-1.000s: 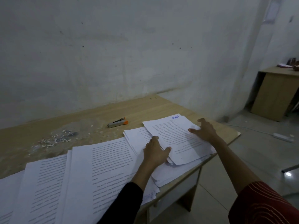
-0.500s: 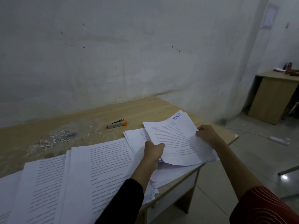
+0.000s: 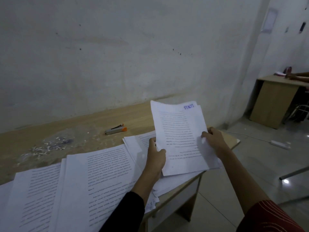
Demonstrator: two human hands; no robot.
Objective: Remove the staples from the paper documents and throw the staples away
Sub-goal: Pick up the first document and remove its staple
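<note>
A printed document (image 3: 178,134) with a blue stamp in its top corner is held up, tilted, above the desk's right end. My left hand (image 3: 156,156) grips its lower left edge, thumb on the front. My right hand (image 3: 213,139) pinches its right edge. Under it lie more printed papers (image 3: 138,143), and further stacks (image 3: 93,180) cover the near side of the wooden desk (image 3: 93,124). A grey and orange staple remover (image 3: 116,130) lies on the desk behind the papers. A scatter of pulled staples (image 3: 48,146) sits to the left.
A white wall runs close behind the desk. The desk's right corner (image 3: 234,141) ends just past my right hand, with tiled floor beyond. A power strip (image 3: 280,144) lies on the floor. A second wooden desk (image 3: 275,101) stands at the far right.
Both hands went from lying flat on the top document to gripping its edges. They lifted it off the stack and tilted it upright.
</note>
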